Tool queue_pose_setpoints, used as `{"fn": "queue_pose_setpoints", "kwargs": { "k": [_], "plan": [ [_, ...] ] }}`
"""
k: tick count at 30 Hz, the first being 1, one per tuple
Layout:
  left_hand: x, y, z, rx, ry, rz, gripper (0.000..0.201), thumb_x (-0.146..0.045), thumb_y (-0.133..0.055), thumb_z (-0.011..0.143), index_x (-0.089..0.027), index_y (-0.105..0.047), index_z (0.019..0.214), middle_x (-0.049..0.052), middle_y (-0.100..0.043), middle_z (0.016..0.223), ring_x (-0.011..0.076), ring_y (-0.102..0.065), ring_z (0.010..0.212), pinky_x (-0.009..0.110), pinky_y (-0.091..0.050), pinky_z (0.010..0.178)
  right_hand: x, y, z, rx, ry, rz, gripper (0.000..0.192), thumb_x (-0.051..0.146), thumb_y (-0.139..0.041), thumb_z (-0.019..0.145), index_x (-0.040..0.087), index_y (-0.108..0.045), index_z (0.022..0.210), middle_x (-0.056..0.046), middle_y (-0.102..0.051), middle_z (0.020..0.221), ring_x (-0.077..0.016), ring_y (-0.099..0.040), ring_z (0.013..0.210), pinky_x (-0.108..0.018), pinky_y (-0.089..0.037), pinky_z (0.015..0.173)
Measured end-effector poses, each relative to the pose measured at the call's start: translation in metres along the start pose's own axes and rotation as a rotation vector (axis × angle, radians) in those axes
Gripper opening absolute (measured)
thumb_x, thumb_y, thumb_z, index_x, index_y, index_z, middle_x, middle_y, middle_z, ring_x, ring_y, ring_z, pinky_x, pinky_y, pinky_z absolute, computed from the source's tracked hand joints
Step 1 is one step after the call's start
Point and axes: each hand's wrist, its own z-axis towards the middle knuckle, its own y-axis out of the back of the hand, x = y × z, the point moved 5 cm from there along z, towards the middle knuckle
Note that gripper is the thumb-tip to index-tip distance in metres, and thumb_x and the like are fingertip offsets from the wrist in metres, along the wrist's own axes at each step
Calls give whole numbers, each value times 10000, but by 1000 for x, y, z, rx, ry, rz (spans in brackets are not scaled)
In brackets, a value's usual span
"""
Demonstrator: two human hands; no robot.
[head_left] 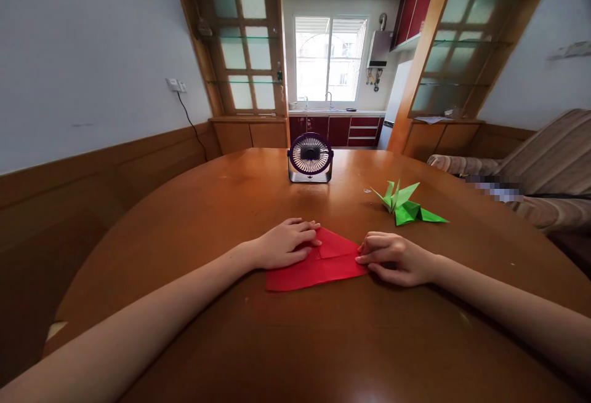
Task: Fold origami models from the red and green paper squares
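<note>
A sheet of red origami paper (318,272), partly folded, lies flat on the wooden table (295,341) in front of me. My left hand (289,243) rests palm down over its upper left part, fingers stretched across the paper. At the paper's right corner, my right hand (397,259) has its thumb and fingers pinched on the edge. A folded flap with a slanted upper edge shows between the two hands. Part of the paper's left side is hidden beneath my left hand.
Beyond my right hand sit green origami cranes (406,206). A small dark purple desk fan (309,157) stands toward the far end of the table. To the right is a striped sofa (563,157). A cord (191,121) hangs from the left wall socket.
</note>
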Motion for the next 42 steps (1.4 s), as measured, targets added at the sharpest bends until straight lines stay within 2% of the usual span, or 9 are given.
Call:
{"fn": "queue_pose_setpoints", "kwargs": {
  "k": [3,5,8,11,20,26,30,35,42],
  "plan": [
    [0,-3,3,-20,50,6,221,-299,-460,951,-195,-627,1052,126,-552,1349,254,-515,1254,438,-370,1051,-2,1,4,-48,-25,-11,265,223,-451,955,147,-704,945,-97,-619,801,-171,-582,741,-291,-492,662],
    [0,-5,6,-53,101,8,266,-390,-467,954,-183,-628,1000,131,-579,1304,266,-545,1209,425,-404,1008,-5,1,10,-85,-65,-39,287,239,-436,964,141,-703,919,-94,-611,804,-161,-576,717,-282,-485,644],
    [-2,-5,9,-97,149,0,343,-505,-519,908,-178,-614,953,117,-630,1184,275,-588,1114,414,-437,947,-11,-1,19,-109,-127,-109,272,244,-440,963,154,-684,1042,-117,-636,961,-180,-608,835,-317,-509,751],
    [-4,-3,11,-121,189,-17,361,-527,-561,873,-181,-585,973,94,-653,1092,267,-610,1031,417,-447,919,-16,-8,30,-81,-152,-165,271,227,-464,942,175,-661,1122,-126,-642,1072,-210,-615,958,-378,-511,847],
    [-2,-4,9,-123,261,-44,472,-502,-596,848,-164,-527,1171,83,-632,1155,258,-583,1052,428,-397,984,-24,-26,55,31,-115,-332,348,194,-472,906,122,-603,1221,-143,-633,1218,-239,-585,1098,-456,-425,1006],
    [-1,-6,7,-111,261,-14,556,-540,-565,860,-156,-491,1254,107,-609,1236,270,-575,1102,429,-366,1011,-17,-22,49,49,-73,-412,343,216,-435,924,150,-612,1210,-113,-682,1092,-236,-593,1033,-540,-310,1082],
    [-3,-7,7,-71,241,7,609,-551,-513,892,-158,-436,1351,121,-557,1325,273,-534,1183,437,-335,1036,-12,-17,41,38,-47,-427,347,226,-429,933,147,-611,1217,-110,-677,1015,-224,-591,964,-526,-320,1071],
    [-4,-8,7,-22,216,72,612,-588,-413,926,-158,-470,1357,127,-522,1367,280,-478,1249,434,-312,1051,-10,-12,24,32,-13,-425,330,221,-444,929,175,-623,1203,-79,-656,931,-199,-574,858,-519,-337,1047],
    [-4,-9,7,-12,228,89,624,-599,-381,933,-179,-447,1391,115,-499,1402,274,-457,1269,421,-300,1064,-3,-1,-1,-24,28,-377,279,185,-486,899,193,-642,1130,-45,-654,865,-167,-555,756,-490,-355,1025]
  ]
}}
